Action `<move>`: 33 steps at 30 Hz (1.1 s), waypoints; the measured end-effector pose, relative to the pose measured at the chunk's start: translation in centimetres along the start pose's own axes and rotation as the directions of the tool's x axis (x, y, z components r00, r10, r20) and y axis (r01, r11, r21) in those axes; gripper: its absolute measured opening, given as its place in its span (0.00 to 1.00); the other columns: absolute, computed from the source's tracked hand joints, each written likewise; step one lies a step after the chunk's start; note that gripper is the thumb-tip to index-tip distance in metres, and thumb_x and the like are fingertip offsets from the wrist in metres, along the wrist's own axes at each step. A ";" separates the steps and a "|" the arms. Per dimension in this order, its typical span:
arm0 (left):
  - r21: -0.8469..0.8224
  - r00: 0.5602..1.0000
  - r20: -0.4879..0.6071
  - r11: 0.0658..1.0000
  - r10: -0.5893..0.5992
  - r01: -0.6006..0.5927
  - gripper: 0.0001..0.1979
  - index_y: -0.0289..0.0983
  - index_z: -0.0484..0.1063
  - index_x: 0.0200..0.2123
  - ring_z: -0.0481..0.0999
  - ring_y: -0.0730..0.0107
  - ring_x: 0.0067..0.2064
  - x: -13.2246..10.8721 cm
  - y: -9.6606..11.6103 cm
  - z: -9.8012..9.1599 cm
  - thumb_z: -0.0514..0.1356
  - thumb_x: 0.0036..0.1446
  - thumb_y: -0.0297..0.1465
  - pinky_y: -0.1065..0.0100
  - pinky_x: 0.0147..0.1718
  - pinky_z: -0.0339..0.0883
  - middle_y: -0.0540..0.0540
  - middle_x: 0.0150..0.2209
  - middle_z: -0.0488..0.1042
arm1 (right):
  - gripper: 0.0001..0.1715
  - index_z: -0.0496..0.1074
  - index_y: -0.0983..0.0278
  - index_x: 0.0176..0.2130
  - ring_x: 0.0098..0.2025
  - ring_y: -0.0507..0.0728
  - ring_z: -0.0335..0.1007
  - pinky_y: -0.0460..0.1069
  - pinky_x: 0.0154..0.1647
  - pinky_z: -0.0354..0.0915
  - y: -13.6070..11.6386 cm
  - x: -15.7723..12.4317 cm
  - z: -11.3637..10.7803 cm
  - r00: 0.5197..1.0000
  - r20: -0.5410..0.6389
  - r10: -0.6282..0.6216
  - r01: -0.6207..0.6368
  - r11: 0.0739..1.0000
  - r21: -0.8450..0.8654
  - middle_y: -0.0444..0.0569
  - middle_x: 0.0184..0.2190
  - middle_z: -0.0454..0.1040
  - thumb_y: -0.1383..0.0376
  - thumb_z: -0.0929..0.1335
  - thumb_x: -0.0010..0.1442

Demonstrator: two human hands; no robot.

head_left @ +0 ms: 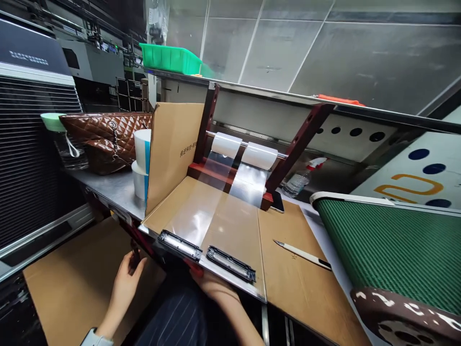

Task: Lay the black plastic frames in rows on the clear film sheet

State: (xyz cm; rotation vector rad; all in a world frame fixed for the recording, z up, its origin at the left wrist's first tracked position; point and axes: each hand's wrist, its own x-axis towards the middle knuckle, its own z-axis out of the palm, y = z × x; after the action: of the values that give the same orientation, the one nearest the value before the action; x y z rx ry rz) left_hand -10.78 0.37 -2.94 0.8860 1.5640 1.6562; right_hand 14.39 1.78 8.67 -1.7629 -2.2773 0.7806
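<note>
Head view: the left hand [127, 275] curves about a dark shape [135, 254], its hold unclear; the right hand [213, 284] is partly under the table edge [148, 231], grip untellable. Two black frames [180, 244] lie by clear film [234, 222], left of a green conveyor [392, 250].

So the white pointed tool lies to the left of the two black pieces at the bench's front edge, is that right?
Not quite: the head view shows the white pointed tool to the right of the two black pieces, not the left.
</note>
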 end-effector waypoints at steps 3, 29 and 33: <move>-0.079 0.999 -0.039 0.997 -0.028 0.025 0.13 0.36 0.71 0.43 0.73 0.58 0.46 1.6 0.7 0.6 0.66 0.54 0.30 0.48 0.50 0.65 0.46 0.42 0.73 | 0.22 0.70 0.54 0.55 0.60 0.66 0.63 0.63 0.63 0.55 0.2 0.1 -0.5 0.997 0.049 -0.053 0.051 0.998 0.037 0.48 0.57 0.71 0.57 0.64 0.62; -0.646 0.905 -0.097 0.718 -0.414 0.259 0.10 0.36 0.70 0.45 0.75 0.67 0.37 8.5 1.1 2.5 0.59 0.62 0.34 0.62 0.35 0.73 0.45 0.42 0.74 | 0.23 0.69 0.55 0.56 0.50 0.62 0.73 0.54 0.51 0.67 -3.7 1.6 0.6 0.973 0.167 -0.157 0.146 0.986 0.080 0.48 0.51 0.76 0.56 0.62 0.62; -0.637 0.899 -0.046 0.706 -0.435 0.310 0.12 0.36 0.70 0.44 0.76 0.66 0.37 9.2 0.9 1.5 0.57 0.63 0.38 0.60 0.36 0.73 0.45 0.41 0.74 | 0.23 0.70 0.55 0.55 0.50 0.63 0.72 0.54 0.51 0.67 -3.8 1.7 0.4 0.967 0.192 -0.168 0.155 0.985 0.079 0.47 0.51 0.75 0.56 0.63 0.62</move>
State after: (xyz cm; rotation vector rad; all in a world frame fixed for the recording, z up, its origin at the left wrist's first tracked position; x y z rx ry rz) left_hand -14.40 8.89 -1.76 0.0445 1.0837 1.8033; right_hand 10.46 2.64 9.85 -1.5096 -2.4535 1.0243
